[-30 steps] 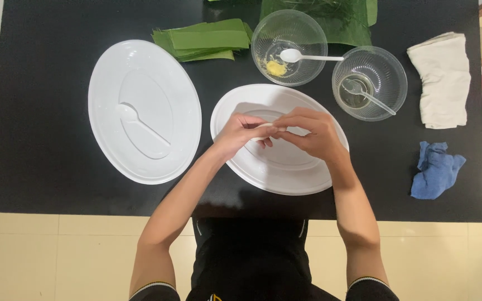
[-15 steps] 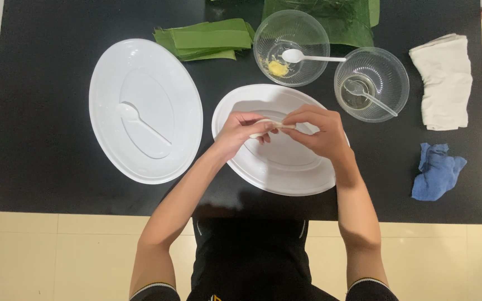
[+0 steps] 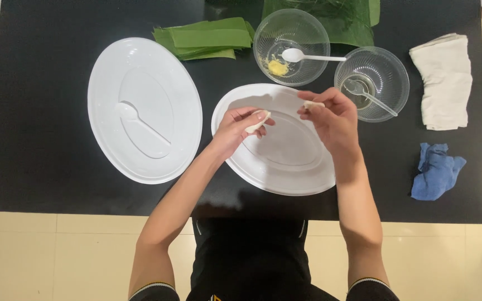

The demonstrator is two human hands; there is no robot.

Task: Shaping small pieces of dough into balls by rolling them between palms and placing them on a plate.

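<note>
Two small pale lumps of dough are held above the near plate (image 3: 308, 178), which lies at the centre of the black table (image 3: 40, 139). The left hand (image 3: 235, 129) is curled, with the larger lump (image 3: 256, 121) pinched between thumb and fingertips; the right hand (image 3: 333, 117) is closed lightly on the smaller lump (image 3: 309, 104), of which only a tip shows past the fingers. The lumps are apart, both over the plate's far half. From the plate, a clear bowl (image 3: 291, 39) with a yellow filling (image 3: 277, 67) and a white spoon (image 3: 308, 56) stands at twelve o'clock, a second clear bowl (image 3: 371, 82) with a clear spoon (image 3: 366, 95) at two o'clock, folded green leaves (image 3: 207, 38) at eleven o'clock, and a big oval plate (image 3: 140, 106) bearing a white spoon (image 3: 140, 124) at nine o'clock. A folded cloth (image 3: 446, 78) and a blue rag (image 3: 436, 170) lie at three o'clock, by the table's right edge. The step in hand is judged to be the portioning or shaping of dough. For this to be done well, each lump should be kept over the plate so that any crumbs are caught, and a soft, even pinch should be used rather than a squeeze, since such dough is likely to smear or stick. The fingertips should be worked evenly round each lump.
</note>
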